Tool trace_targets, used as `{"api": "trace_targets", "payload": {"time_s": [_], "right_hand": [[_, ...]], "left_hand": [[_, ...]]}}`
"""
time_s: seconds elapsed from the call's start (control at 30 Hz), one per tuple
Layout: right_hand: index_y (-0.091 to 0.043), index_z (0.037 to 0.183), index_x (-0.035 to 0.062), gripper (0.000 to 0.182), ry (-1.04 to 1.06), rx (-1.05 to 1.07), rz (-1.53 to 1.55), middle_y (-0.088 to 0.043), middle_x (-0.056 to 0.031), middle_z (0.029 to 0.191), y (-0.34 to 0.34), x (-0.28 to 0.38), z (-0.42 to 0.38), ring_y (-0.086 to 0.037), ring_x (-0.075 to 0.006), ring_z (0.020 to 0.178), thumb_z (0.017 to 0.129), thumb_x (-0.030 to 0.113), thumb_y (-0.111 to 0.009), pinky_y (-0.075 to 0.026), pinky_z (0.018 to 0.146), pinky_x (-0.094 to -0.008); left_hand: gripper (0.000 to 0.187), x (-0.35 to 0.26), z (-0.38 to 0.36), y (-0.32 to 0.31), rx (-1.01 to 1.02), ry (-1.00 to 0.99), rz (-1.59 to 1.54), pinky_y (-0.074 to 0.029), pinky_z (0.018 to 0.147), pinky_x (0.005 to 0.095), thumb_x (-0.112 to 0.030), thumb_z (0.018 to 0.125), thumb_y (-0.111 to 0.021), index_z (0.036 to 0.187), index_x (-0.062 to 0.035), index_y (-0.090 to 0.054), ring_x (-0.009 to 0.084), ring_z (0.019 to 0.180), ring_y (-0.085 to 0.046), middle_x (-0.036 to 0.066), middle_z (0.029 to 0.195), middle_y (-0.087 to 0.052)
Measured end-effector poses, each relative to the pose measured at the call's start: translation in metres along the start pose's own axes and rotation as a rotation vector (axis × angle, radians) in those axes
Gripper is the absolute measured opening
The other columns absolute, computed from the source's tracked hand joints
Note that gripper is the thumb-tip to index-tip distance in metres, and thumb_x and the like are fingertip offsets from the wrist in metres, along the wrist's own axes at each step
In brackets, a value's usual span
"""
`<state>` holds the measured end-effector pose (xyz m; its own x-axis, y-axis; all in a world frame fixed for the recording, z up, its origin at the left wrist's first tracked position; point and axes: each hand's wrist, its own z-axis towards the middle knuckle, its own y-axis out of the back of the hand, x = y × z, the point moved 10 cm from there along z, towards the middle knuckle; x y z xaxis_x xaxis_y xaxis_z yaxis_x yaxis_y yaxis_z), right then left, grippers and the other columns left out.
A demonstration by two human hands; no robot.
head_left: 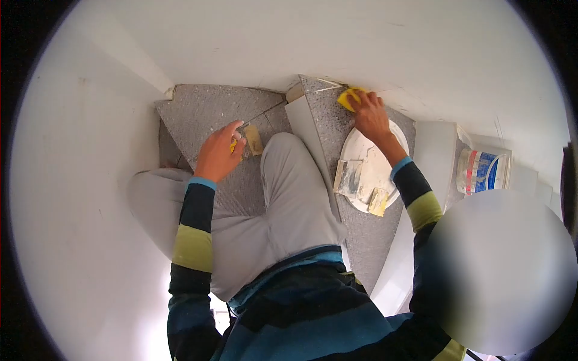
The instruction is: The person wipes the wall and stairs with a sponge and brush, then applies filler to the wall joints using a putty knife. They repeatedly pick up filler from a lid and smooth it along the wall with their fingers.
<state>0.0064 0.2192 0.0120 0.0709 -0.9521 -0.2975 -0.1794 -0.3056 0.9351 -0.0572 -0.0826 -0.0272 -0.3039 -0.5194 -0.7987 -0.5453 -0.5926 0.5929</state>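
Note:
My left hand (221, 151) is closed, fingers pinched around a small flat yellowish spreader (253, 139) over the speckled grey stair tread. A bit of brighter yellow shows between the fingers. My right hand (371, 115) presses a yellow cloth or sponge (345, 100) to the tread's back corner, where the step meets the white wall. Below that wrist lies a round white lid (393, 143) smeared with pale paste. On the lid rest a wide, paste-covered spreader (347, 177) and a small yellowish piece (378, 201).
A paste-smeared bucket with a blue and red label (486, 171) stands on the step to the right. White walls (289, 36) curve close around the stairs. My bent knee (286, 150) is beside the riser (308, 132), between my hands. A blurred round patch covers the lower right.

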Motion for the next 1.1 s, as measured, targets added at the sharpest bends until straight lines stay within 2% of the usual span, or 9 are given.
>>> {"api": "trace_targets", "payload": {"time_s": [0.13, 0.2, 0.33, 0.53, 0.57, 0.6, 0.63, 0.8, 1.1], "right_hand": [[-0.043, 0.127, 0.0135, 0.059, -0.146, -0.120, 0.104, -0.042, -0.0128, 0.128, 0.032, 0.005, -0.010, -0.048, -0.0326, 0.100, 0.070, 0.012, -0.060, -0.040, 0.089, -0.0451], [-0.043, 0.127, 0.0138, 0.057, 0.141, -0.242, 0.222, -0.042, -0.0162, 0.127, 0.053, 0.048, -0.007, -0.049, -0.0336, 0.100, 0.072, 0.010, -0.058, -0.042, 0.088, -0.0450], [-0.043, 0.128, 0.0139, 0.055, 0.326, -0.308, 0.176, -0.039, -0.0165, 0.132, 0.009, 0.056, 0.013, -0.044, -0.0354, 0.113, 0.075, 0.009, -0.054, -0.032, 0.099, -0.0452], [-0.050, 0.122, 0.0067, 0.042, -0.007, 0.115, -0.174, -0.050, -0.0122, 0.124, -0.016, 0.004, 0.010, -0.045, -0.0275, 0.116, 0.080, 0.009, -0.047, -0.032, 0.101, -0.0354], [-0.051, 0.119, 0.0020, 0.039, 0.010, 0.015, -0.069, -0.052, -0.0124, 0.122, -0.008, -0.004, 0.006, -0.045, -0.0267, 0.116, 0.082, 0.013, -0.050, -0.031, 0.101, -0.0353], [-0.051, 0.120, 0.0015, 0.038, 0.109, -0.147, 0.047, -0.051, -0.0140, 0.123, 0.011, -0.002, 0.000, -0.045, -0.0286, 0.116, 0.084, 0.015, -0.048, -0.032, 0.100, -0.0354], [-0.050, 0.121, 0.0026, 0.039, -0.037, -0.138, 0.321, -0.050, -0.0152, 0.123, 0.043, 0.010, -0.009, -0.045, -0.0298, 0.116, 0.085, 0.016, -0.047, -0.033, 0.099, -0.0351], [-0.048, 0.125, 0.0039, 0.043, 0.066, -0.181, 0.376, -0.050, -0.0161, 0.125, 0.087, 0.006, -0.036, -0.048, -0.0310, 0.113, 0.087, 0.024, -0.044, -0.037, 0.096, -0.0358], [-0.048, 0.124, 0.0017, 0.053, 0.048, -0.315, 0.341, -0.051, -0.0186, 0.122, 0.123, -0.103, -0.088, -0.050, -0.0330, 0.111, 0.088, 0.040, -0.045, -0.039, 0.094, -0.0373]], "left_hand": [[0.037, -0.004, -0.002, 0.001, -0.004, -0.022, 0.005, -0.046, 0.074, 0.0389, -0.015, 0.080, -0.057, 0.116, -0.0070, -0.050, 0.0296, 0.084, -0.058, 0.011, 0.089, -0.061], [0.037, -0.004, 0.002, 0.000, 0.006, -0.011, 0.011, -0.046, 0.074, 0.0391, -0.015, 0.080, -0.057, 0.116, -0.0071, -0.051, 0.0298, 0.084, -0.058, 0.011, 0.090, -0.061], [0.041, 0.005, 0.004, -0.005, 0.002, -0.055, 0.012, -0.046, 0.077, 0.0404, -0.022, 0.079, -0.058, 0.118, -0.0118, -0.050, 0.0298, 0.087, -0.059, 0.012, 0.094, -0.062], [0.050, 0.013, 0.006, 0.001, -0.112, -0.056, 0.017, -0.046, 0.076, 0.0455, -0.024, 0.070, -0.062, 0.117, -0.0102, -0.053, 0.0341, 0.089, -0.058, 0.018, 0.094, -0.061], [0.043, 0.017, 0.013, -0.006, -0.154, -0.033, 0.068, -0.047, 0.072, 0.0451, -0.022, 0.068, -0.063, 0.108, -0.0087, -0.059, 0.0335, 0.085, -0.060, 0.018, 0.088, -0.062], [0.033, 0.022, 0.022, -0.018, 0.025, 0.052, 0.123, -0.048, 0.067, 0.0440, -0.020, 0.066, -0.064, 0.097, -0.0076, -0.064, 0.0330, 0.079, -0.061, 0.017, 0.082, -0.063], [0.027, 0.019, 0.015, -0.005, -0.090, 0.016, 0.098, -0.049, 0.064, 0.0435, -0.020, 0.064, -0.064, 0.087, -0.0069, -0.065, 0.0329, 0.075, -0.062, 0.015, 0.079, -0.064], [0.028, 0.038, 0.047, -0.030, -0.129, 0.057, 0.144, -0.049, 0.067, 0.0433, -0.025, 0.065, -0.065, 0.086, -0.0059, -0.065, 0.0324, 0.079, -0.062, 0.015, 0.084, -0.064], [0.028, 0.027, 0.025, -0.003, -0.214, 0.115, 0.096, -0.049, 0.070, 0.0425, -0.024, 0.068, -0.061, 0.087, -0.0041, -0.065, 0.0326, 0.083, -0.061, 0.017, 0.087, -0.064]]}}
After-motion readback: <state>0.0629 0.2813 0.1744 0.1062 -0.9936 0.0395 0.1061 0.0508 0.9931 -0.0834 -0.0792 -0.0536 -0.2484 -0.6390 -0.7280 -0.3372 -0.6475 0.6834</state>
